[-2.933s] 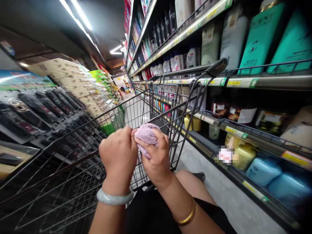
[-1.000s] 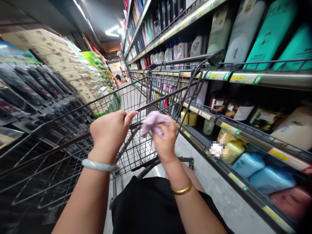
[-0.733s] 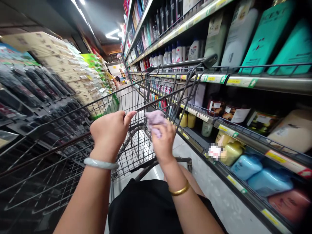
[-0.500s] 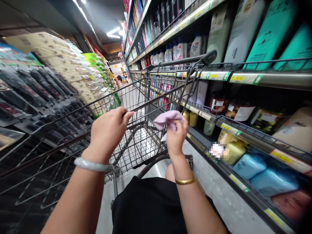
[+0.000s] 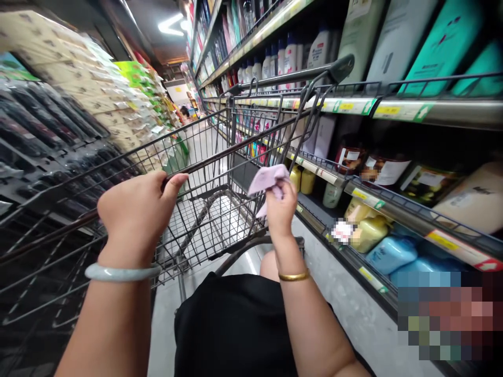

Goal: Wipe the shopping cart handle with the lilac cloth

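My right hand (image 5: 280, 207) is closed on a small pale purple cloth (image 5: 267, 179), held up over the near right side of a wire shopping cart (image 5: 212, 173). My left hand (image 5: 137, 209) is curled in a loose fist over the cart's left rim, its thumb stretched toward the rail; whether it grips the rail is hidden. A pale bangle circles my left wrist and a gold bangle my right. The cart's basket looks bare inside, and its black handle (image 5: 341, 67) sticks up at the far right.
Shelves (image 5: 393, 110) of bottles, jars and pouches run close along the right. On the left hang racks of dark packaged goods (image 5: 47, 141) and stacked cartons. The aisle floor (image 5: 353, 314) runs ahead past the cart. A distant person stands far down the aisle.
Earlier both hands worked the cloth together. My left hand has since let go and dropped left onto the cart rim, while my right hand carried the cloth to the right.
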Demonstrator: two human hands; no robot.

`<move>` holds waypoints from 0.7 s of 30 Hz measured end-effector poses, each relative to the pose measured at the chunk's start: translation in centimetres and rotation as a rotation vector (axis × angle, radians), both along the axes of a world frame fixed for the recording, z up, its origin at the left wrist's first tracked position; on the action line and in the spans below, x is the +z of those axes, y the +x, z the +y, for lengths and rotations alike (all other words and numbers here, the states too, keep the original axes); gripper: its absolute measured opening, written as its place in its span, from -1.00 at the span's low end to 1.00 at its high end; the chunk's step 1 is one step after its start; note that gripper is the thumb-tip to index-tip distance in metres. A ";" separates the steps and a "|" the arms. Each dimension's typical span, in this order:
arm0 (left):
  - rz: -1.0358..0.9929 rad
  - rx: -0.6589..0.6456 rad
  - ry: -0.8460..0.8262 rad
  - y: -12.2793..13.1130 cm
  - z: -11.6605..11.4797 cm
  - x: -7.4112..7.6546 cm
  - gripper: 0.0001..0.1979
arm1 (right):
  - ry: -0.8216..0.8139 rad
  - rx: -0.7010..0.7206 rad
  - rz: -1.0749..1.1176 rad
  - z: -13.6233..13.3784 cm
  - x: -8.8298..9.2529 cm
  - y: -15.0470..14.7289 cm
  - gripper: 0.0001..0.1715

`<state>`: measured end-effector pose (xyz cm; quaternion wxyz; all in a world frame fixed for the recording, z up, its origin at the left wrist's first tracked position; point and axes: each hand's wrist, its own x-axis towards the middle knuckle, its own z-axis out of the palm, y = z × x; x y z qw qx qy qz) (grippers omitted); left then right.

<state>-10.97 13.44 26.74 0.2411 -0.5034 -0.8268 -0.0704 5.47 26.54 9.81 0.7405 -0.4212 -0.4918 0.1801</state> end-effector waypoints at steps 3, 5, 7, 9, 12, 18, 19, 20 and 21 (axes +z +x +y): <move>-0.062 -0.040 0.036 0.0 0.3 0.1 -0.25 | -0.040 -0.052 -0.036 -0.5 0.0 -0.5 -0.89; -0.089 -0.063 0.059 0.1 0.7 0.0 -0.25 | 0.007 0.043 -0.156 -2.3 0.3 -2.3 -0.90; -0.064 -0.058 0.047 0.1 1.1 -0.2 -0.22 | 0.073 0.184 -0.261 -4.0 0.5 -3.9 -0.88; -0.002 -0.038 0.018 0.1 1.5 -0.4 -0.19 | 0.089 0.257 -0.274 -4.4 0.2 -4.5 -0.88; 0.045 -0.016 0.032 0.2 2.2 -0.6 -0.22 | -0.031 0.178 -0.100 -2.3 -1.0 -3.1 -0.87; 0.048 -0.001 0.054 0.7 2.8 -0.9 -0.27 | -0.173 0.065 -0.026 -0.5 -1.9 -1.8 -0.81; 0.053 0.008 0.056 0.8 2.9 -0.9 -0.27 | -0.119 0.106 -0.082 -1.1 -1.6 -2.4 -0.81; 0.057 0.013 0.059 0.9 3.0 -1.0 -0.27 | -0.054 0.159 -0.138 -1.8 -1.2 -2.9 -0.80; 0.063 0.010 0.062 0.9 3.1 -1.0 -0.27 | 0.006 0.212 -0.183 -2.3 -0.9 -3.4 -0.79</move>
